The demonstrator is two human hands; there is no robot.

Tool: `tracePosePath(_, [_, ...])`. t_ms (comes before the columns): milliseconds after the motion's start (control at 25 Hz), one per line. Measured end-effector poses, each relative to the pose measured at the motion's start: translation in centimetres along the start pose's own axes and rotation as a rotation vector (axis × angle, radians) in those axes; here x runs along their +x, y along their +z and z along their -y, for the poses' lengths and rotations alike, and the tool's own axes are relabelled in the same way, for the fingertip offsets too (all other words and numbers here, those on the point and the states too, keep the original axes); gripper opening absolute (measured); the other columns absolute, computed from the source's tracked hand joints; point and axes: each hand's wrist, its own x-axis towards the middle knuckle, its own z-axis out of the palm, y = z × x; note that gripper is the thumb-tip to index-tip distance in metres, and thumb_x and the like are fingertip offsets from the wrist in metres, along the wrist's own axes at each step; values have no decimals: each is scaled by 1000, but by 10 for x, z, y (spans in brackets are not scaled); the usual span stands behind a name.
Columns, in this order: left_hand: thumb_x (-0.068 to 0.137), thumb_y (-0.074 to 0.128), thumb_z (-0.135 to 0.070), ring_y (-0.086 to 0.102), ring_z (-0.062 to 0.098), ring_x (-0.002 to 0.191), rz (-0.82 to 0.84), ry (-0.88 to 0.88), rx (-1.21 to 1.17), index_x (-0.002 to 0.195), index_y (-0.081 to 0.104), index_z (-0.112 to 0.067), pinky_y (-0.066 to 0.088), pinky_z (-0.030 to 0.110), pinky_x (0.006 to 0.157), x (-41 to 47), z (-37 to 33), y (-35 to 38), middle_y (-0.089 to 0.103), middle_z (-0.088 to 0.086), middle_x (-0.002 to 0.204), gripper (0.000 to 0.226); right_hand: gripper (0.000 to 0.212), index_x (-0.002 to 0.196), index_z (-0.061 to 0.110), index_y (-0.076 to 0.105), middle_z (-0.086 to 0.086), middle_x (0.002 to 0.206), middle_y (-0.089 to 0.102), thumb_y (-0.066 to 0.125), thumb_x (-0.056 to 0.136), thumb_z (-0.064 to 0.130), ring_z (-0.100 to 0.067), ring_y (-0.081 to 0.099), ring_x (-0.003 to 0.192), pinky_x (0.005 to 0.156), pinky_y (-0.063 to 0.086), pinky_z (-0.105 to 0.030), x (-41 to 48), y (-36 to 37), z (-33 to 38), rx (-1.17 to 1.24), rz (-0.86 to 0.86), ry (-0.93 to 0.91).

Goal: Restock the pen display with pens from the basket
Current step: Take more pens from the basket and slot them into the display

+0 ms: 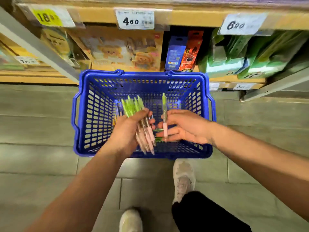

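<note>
A blue plastic basket (pixel 93 114) stands on the floor in front of the shelves. Over it, my left hand (pixel 127 129) grips a bundle of pens (pixel 133 106) with green tops and pale pink grips, their tips pointing toward me. My right hand (pixel 185 126) holds a single pen (pixel 164 111) of the same kind upright between thumb and fingers, just right of the bundle. A few more pens (pixel 158 130) lie on the basket's bottom, mostly hidden under my hands. The pen display is not in view.
Wooden shelves (pixel 184 17) with price tags run across the top, holding boxed stationery (pixel 120 49), blue and red packs (pixel 182 51) and green packs (pixel 250 54). A grey upright (pixel 41 46) stands left. My two pale shoes (pixel 183 178) rest on the grey tiled floor.
</note>
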Motion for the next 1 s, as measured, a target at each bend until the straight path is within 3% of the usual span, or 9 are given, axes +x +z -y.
tracePosePath(80, [100,60,-19,65,21,73,39,-40,-9,112,64,-8,57,30,55,-51,-26,18,65,10,87,17,28,83,26,77,-13,103,76,56,91,10,-33,74,90,80,60,-46,-45,31,21,-29,29,-33])
tracePosePath(120, [100,60,-20,65,22,74,66,-56,-14,109,65,-8,58,31,57,-78,-40,25,66,10,87,16,28,82,27,77,-11,99,76,55,91,12,-31,75,87,78,60,-44,-68,47,31,-30,25,-46])
tracePosePath(280, [98,63,-16,69,19,67,126,-68,-9,99,69,-6,59,32,60,-180,-92,38,70,10,83,12,7,104,15,61,-13,98,76,57,99,11,-33,75,95,79,62,-38,-165,109,69,-30,-98,-132])
tracePosePath(440, [93,70,-13,70,16,67,141,-46,47,96,73,-6,62,33,64,-296,-143,53,72,8,85,8,31,127,24,55,-6,110,75,59,100,10,-27,75,96,77,61,-35,-284,184,109,-81,-181,-228])
tracePosePath(560, [95,71,-18,66,15,62,142,23,170,94,70,-7,59,30,61,-387,-180,69,69,6,78,12,36,128,29,58,-1,103,74,59,99,7,-16,72,84,76,59,-30,-372,242,129,-59,-230,-274])
tracePosePath(680, [96,70,-20,64,16,60,147,75,216,96,67,-7,60,31,61,-463,-208,87,65,6,77,14,22,120,27,65,6,85,70,54,103,19,-8,57,69,63,49,-22,-439,290,142,-67,-307,-309])
tracePosePath(800, [99,67,-22,64,17,61,184,95,228,108,64,-4,60,32,62,-529,-230,113,65,7,78,20,27,116,19,68,1,79,67,44,107,30,-11,55,63,62,45,-27,-495,323,162,155,-312,-377])
tracePosePath(920, [100,65,-29,68,21,66,191,112,240,112,67,-1,62,34,65,-572,-244,137,69,9,83,30,20,106,12,68,-6,85,65,49,105,18,-16,65,72,68,58,-32,-541,335,184,315,-283,-435])
tracePosePath(1000, [99,66,-34,67,22,67,207,124,246,111,68,-2,60,36,68,-583,-247,150,70,10,83,33,19,113,3,66,-13,92,67,52,104,12,-21,71,80,73,60,-34,-558,333,198,363,-260,-463])
